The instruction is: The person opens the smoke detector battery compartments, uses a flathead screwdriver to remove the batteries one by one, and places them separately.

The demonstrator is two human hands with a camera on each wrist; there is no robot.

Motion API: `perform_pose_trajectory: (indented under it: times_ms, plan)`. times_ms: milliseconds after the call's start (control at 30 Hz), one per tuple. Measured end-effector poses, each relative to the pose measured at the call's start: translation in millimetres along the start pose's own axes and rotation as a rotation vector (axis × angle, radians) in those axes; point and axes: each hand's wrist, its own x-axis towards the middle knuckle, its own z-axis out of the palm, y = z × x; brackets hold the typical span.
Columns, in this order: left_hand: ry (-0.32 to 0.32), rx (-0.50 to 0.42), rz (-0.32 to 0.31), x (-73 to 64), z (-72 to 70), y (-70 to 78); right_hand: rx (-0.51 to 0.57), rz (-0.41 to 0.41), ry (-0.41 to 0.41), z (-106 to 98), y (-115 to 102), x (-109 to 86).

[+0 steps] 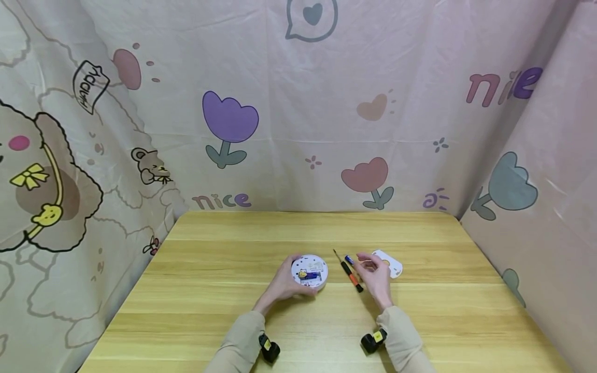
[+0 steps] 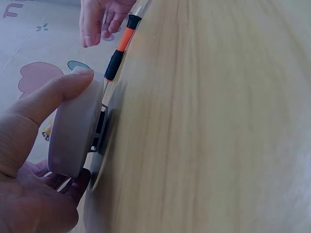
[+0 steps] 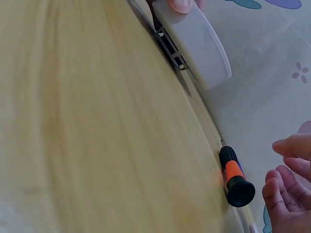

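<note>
My left hand (image 1: 285, 281) grips a round white smoke alarm (image 1: 320, 264) by its sides, thumb on the near edge. Its back faces up in the head view, showing a recess with a blue-and-gold battery (image 1: 309, 275) in it. In the left wrist view that battery's gold end sticks out past the rim, while a dark slotted part faces the tabletop. My right hand (image 1: 375, 277) hovers with fingers loosely bent and nothing between them. Just left of its fingertips lies a blue battery (image 1: 349, 260). A black-and-orange screwdriver (image 1: 352, 277) lies between the hands.
Partly behind my right hand, a white oblong plate (image 1: 394, 266) lies on the wooden table (image 1: 224, 248). Printed curtains (image 1: 298, 171) hang along the table's back and sides. Each wrist carries a small black camera.
</note>
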Motion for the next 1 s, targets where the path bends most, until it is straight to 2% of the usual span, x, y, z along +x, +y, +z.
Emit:
perform_pose_trajectory:
  times_ms: [267,500,667,800,900,1000]
  plan:
    - [-0.010,-0.002,-0.004,-0.3,-0.3,-1.0,0.044,-0.031,-0.120,5,-14,-5.0]
    - [-0.010,0.000,0.000,0.4,-0.1,-1.3,0.013,-0.073,-0.174,12,-34,-11.9]
    - [-0.013,-0.011,-0.001,0.5,-0.3,-0.9,0.015,-0.078,-0.236,16,-34,-12.5]
    - [-0.017,-0.014,-0.009,-0.3,-0.4,-0.4,-0.024,-0.123,-0.311,20,-28,-11.2]
    - [-0.018,-0.011,-0.012,-0.2,-0.6,0.0,-0.069,-0.168,-0.335,24,-20,-9.0]
    - [-0.019,-0.012,-0.012,0.1,-0.8,0.8,-0.102,-0.177,-0.343,28,-15,-7.3]
